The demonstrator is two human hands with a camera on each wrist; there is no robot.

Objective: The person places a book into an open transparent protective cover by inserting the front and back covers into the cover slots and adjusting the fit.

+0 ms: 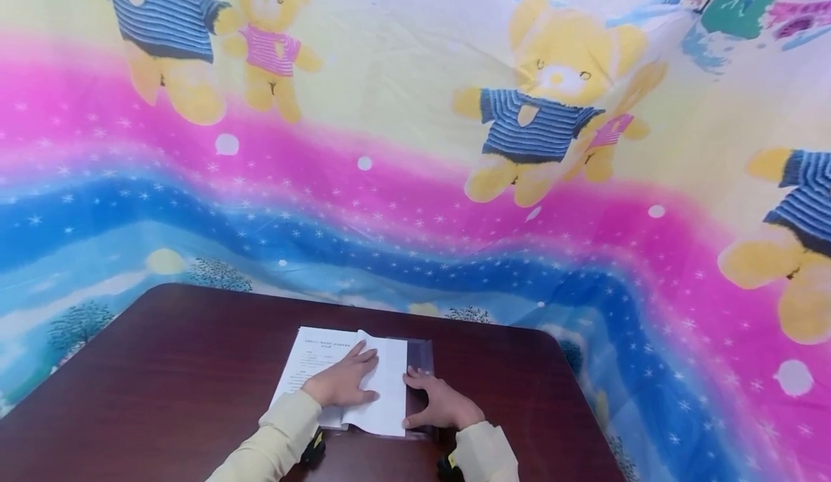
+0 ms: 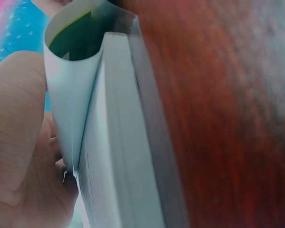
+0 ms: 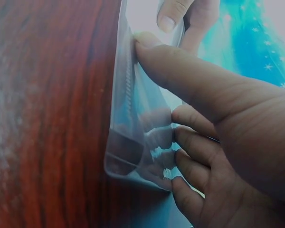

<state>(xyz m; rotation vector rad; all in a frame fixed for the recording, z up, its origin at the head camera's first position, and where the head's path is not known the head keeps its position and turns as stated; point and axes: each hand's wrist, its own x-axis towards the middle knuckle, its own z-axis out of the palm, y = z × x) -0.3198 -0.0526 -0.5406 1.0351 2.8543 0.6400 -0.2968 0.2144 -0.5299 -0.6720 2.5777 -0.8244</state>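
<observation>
A book lies open, its printed first page (image 1: 311, 356) on the left and its white inner cover (image 1: 387, 388) turned to the right. The cover bends into a curl with dark green (image 2: 78, 40) on its outer side, beside the thick page block (image 2: 128, 133). A clear plastic book jacket (image 1: 420, 356) extends past the cover's right edge. My left hand (image 1: 344, 381) rests spread on the page and cover near the fold. At the cover's right edge, my right hand (image 1: 444, 401) touches with thumb and fingertips apart; its fingers (image 3: 192, 159) lie along the clear plastic (image 3: 126, 156).
The book lies on a dark red-brown wooden table (image 1: 195, 366) with rounded far corners. Behind the table hangs a colourful cloth (image 1: 389, 200) printed with teddy bears. Dark wrist bands (image 1: 314, 449) sit under both pale sleeves (image 1: 487, 449).
</observation>
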